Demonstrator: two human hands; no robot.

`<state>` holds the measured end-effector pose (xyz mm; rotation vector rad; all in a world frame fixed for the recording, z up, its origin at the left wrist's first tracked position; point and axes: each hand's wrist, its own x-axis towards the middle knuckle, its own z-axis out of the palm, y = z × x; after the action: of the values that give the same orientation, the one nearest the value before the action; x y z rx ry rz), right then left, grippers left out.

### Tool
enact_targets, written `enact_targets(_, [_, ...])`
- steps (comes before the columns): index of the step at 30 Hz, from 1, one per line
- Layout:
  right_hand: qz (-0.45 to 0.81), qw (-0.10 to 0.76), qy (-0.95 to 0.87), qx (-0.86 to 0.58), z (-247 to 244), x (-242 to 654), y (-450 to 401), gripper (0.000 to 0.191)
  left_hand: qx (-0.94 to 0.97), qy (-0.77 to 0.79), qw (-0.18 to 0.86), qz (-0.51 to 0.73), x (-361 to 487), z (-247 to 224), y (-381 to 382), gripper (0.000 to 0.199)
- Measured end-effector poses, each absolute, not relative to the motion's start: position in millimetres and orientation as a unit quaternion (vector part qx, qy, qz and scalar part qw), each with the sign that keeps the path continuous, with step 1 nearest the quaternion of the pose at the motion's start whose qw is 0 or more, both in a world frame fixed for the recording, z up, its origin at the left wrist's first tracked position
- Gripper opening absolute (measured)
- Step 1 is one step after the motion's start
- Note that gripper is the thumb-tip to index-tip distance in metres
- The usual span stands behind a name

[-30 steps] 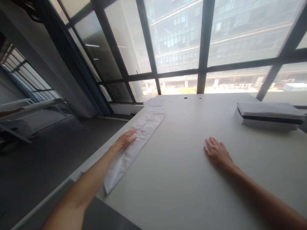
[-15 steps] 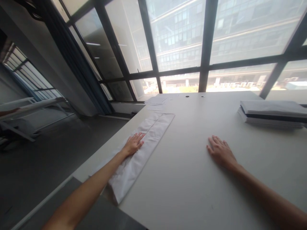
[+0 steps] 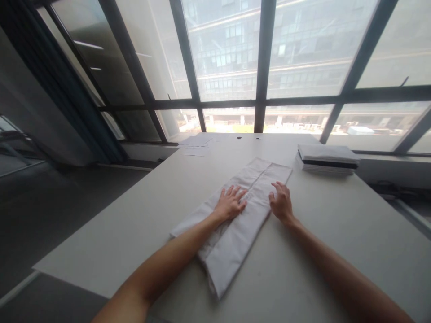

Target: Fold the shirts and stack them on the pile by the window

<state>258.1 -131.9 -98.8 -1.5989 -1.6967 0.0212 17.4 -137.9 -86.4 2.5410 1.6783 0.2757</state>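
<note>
A long strip of folded white cloth [image 3: 235, 233] lies slantwise on the white table [image 3: 141, 202], with a seam or fold line running along its length. My left hand [image 3: 230, 203] rests flat on top of it, fingers spread. At the cloth's right edge is my right hand [image 3: 281, 202], its fingers slightly bent and apart, touching or just over the fabric. Nothing shows in its grasp. Part of the cloth's left side is covered by my left forearm.
Toward the back right stands a stack of folded white cloths [image 3: 328, 159] with a dark layer in it. Several sheets of paper [image 3: 195, 142] lie at the far left corner. Large windows [image 3: 232, 58] rise behind the table, and a dark curtain [image 3: 63, 94] hangs at the left.
The folded cloth has moved right with my left hand, from the table's left edge toward its middle. My right hand has come from bare table to the cloth's right edge. The view has turned right.
</note>
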Motion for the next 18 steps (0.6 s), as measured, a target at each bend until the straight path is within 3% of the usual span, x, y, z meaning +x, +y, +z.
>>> enact_targets(4, [0.019,0.377,-0.668,-0.641,-95.0,260.7,-133.5,0.042,0.796,0.59,0.057,0.118,76.5,-87.1,-105.4,0.062])
enact_targets(10, [0.025,0.256,-0.716,-0.649,-96.3,260.0,-134.4,0.045,0.75,0.646,0.049,0.132,104.0,-92.6,-83.2,0.064])
enact_targets(14, [0.028,0.203,-0.735,-0.646,-89.5,262.7,-138.5,0.039,0.755,0.646,0.077,0.081,102.2,-83.4,-81.1,0.067])
enact_targets(18, [0.029,0.204,-0.759,-0.618,-75.7,266.2,-147.5,0.034,0.754,0.652,0.083,0.003,98.6,-64.1,-93.7,0.081])
